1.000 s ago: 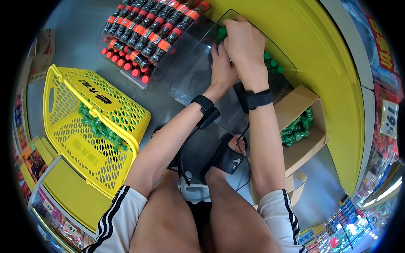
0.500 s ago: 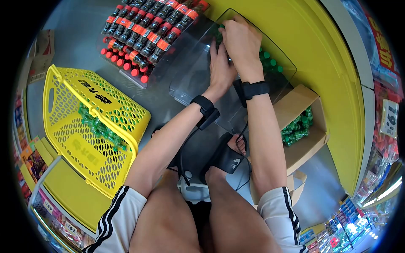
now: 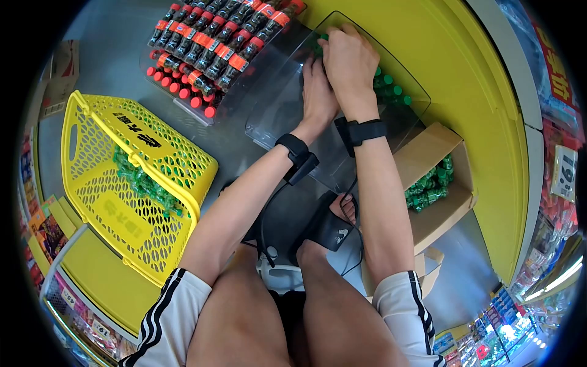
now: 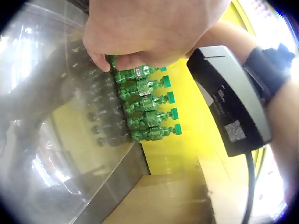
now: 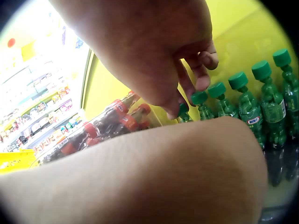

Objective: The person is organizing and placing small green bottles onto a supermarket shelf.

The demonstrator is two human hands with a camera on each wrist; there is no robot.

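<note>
In the head view my right hand (image 3: pixel 350 70) is deep in a clear plastic bin (image 3: pixel 269 113). Thumb and fingers pinch the top of a small green bottle (image 5: pixel 184 113), seen in the right wrist view at the end of a row. My left hand (image 3: pixel 319 95) lies just beside it, fingers reaching forward under the right hand and their tips partly hidden. Green-capped bottles (image 3: pixel 391 92) stand along the bin's yellow back side. The left wrist view shows several of these green bottles (image 4: pixel 149 102) side by side.
An open cardboard box (image 3: pixel 440 214) with green bottles (image 3: pixel 431 192) is at right. On the left stands a yellow basket (image 3: pixel 147 137) holding more green bottles (image 3: pixel 143 189). Red-capped cola bottles (image 3: pixel 214 52) are stacked left of the bin. Sandalled feet (image 3: pixel 330 226) are below.
My right hand has shifted slightly up and left inside the bin, uncovering more of the green-capped row. The left hand has risen slightly.
</note>
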